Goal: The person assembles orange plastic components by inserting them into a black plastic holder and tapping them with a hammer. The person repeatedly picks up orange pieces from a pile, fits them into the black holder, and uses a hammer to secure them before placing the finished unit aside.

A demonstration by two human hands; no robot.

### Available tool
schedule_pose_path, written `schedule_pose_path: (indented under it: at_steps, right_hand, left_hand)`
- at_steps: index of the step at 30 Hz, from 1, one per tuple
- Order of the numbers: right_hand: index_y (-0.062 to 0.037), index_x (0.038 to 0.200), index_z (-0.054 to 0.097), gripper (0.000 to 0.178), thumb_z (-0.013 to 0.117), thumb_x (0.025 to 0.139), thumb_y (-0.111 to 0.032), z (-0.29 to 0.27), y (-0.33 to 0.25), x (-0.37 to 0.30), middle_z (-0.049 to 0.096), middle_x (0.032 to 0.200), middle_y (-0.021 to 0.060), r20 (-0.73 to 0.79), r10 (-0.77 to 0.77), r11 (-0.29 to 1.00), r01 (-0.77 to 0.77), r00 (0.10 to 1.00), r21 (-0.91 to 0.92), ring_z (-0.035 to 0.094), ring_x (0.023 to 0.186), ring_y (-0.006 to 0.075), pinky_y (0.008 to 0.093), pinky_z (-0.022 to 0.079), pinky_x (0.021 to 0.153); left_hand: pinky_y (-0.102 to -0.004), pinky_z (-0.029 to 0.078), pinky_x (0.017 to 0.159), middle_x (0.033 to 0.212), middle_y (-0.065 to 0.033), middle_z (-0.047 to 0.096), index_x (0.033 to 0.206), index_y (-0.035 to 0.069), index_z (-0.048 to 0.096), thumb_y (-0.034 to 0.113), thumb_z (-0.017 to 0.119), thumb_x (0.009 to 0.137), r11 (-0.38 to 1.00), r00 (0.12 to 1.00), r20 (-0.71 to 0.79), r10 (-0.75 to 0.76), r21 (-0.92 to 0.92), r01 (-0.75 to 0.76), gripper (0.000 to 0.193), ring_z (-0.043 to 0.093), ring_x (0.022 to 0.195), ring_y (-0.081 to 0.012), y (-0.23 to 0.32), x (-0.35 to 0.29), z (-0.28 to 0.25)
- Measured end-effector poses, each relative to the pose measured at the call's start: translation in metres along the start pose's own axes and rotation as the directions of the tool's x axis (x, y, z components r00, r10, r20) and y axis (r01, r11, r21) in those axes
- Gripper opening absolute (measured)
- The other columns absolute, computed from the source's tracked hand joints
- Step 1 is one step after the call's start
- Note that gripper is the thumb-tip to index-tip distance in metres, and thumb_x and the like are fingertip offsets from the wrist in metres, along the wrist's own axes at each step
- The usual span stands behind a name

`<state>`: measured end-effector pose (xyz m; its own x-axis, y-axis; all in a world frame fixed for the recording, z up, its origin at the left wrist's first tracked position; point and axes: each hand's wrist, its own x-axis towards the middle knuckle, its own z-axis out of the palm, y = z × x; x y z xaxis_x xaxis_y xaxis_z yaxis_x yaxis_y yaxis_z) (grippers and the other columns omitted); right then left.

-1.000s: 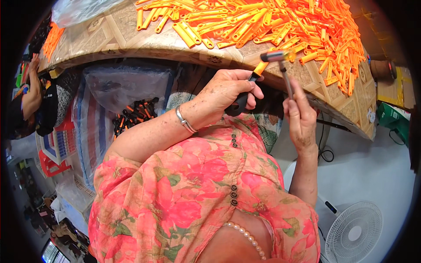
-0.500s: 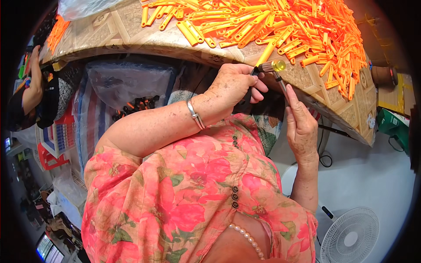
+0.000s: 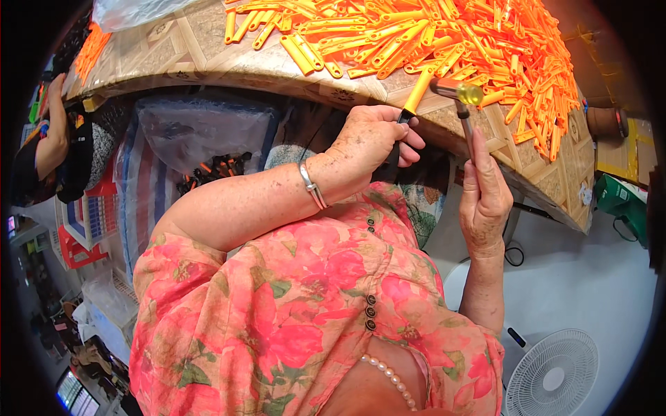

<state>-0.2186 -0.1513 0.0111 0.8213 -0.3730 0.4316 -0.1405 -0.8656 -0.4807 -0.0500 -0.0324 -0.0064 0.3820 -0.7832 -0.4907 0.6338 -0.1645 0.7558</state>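
My left hand is closed around a black plastic part at the table's front edge. Out of the black part's upper end sticks an orange-yellow handle piece, slanting up toward the table. In my right hand is a small hammer with a translucent yellow face, gripped by its thin shaft. The hammer's head hangs just right of the orange-yellow piece, apart from it. My curled left fingers hide part of the black piece.
A large heap of orange pieces covers the far side of the table. Below the table edge, a striped bag holds black parts. Another person's arm is at far left. A white fan stands lower right.
My right hand has swung the hammer to the right, away from the pieces in my left hand. My left hand has barely moved, and the orange-yellow piece now shows more fully.
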Motion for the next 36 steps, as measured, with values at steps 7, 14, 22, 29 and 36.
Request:
schedule_pose_path:
  at_steps: [7, 14, 22, 29, 36]
  right_hand:
    - [-0.0235, 0.141, 0.051, 0.059, 0.063, 0.088, -0.002, 0.001, 0.005, 0.007, 0.06, 0.083, 0.0089, 0.082, 0.013, 0.996, -0.005, 0.997, -0.088, 0.06, 0.067, 0.0272, 0.0412, 0.05, 0.061]
    - [-0.0214, 0.142, 0.05, 0.053, 0.059, 0.092, -0.006, 0.011, 0.014, 0.013, 0.066, 0.097, 0.0148, 0.1, 0.045, 0.996, -0.036, 0.994, -0.084, 0.067, 0.085, 0.0331, 0.042, 0.053, 0.072]
    - [-0.0081, 0.144, 0.046, 0.044, 0.049, 0.1, -0.005, -0.01, 0.026, 0.003, 0.063, 0.091, 0.005, -0.039, 0.482, 0.752, -0.39, 0.875, 0.532, 0.057, 0.07, 0.011, 0.0261, 0.049, 0.062]
    - [-0.0062, 0.143, 0.044, 0.046, 0.047, 0.097, -0.003, -0.064, 0.106, -0.014, 0.058, 0.093, 0.0023, -0.375, 0.701, 0.677, -0.401, 0.607, 0.617, 0.052, 0.071, 0.0069, 0.0206, 0.045, 0.06]
    - [-0.0003, 0.142, 0.045, 0.053, 0.051, 0.089, -0.006, -0.126, 0.246, -0.046, 0.058, 0.12, 0.0074, -0.536, 0.623, 0.728, -0.673, 0.57, 0.13, 0.055, 0.103, 0.0178, 0.0295, 0.043, 0.092]
  left_hand:
    - [-0.0263, 0.056, 0.063, 0.086, -0.0107, 0.069, 0.11, -0.004, 0.058, 0.006, 0.051, 0.095, 0.999, 0.999, 0.008, -0.035, -0.035, 0.035, 0.02, 0.067, 0.068, -0.0142, 0.004, -0.001, 0.0]
    - [-0.0268, 0.056, 0.064, 0.088, -0.0104, 0.068, 0.113, -0.004, 0.056, 0.005, 0.051, 0.094, 0.998, 0.998, 0.028, -0.055, -0.023, 0.056, 0.022, 0.067, 0.069, -0.0144, 0.01, -0.006, 0.0]
    - [-0.0277, 0.055, 0.061, 0.082, -0.0052, 0.061, 0.127, -0.001, 0.05, 0.013, 0.05, 0.098, 0.92, 0.957, 0.256, -0.137, -0.326, 0.219, 0.032, 0.062, 0.067, -0.0131, 0.006, -0.009, -0.022]
    - [-0.0297, 0.054, 0.06, 0.073, -0.0009, 0.046, 0.133, 0.001, 0.045, 0.022, 0.043, 0.104, 0.762, 0.813, 0.582, -0.019, -0.517, 0.388, 0.036, 0.051, 0.061, -0.012, 0.005, -0.004, -0.043]
    - [-0.033, 0.051, 0.068, 0.075, -0.0034, 0.052, 0.118, -0.001, 0.053, 0.017, 0.056, 0.096, 0.841, 0.764, 0.643, 0.054, -0.442, 0.313, 0.029, 0.056, 0.068, -0.0166, 0.008, -0.009, -0.06]
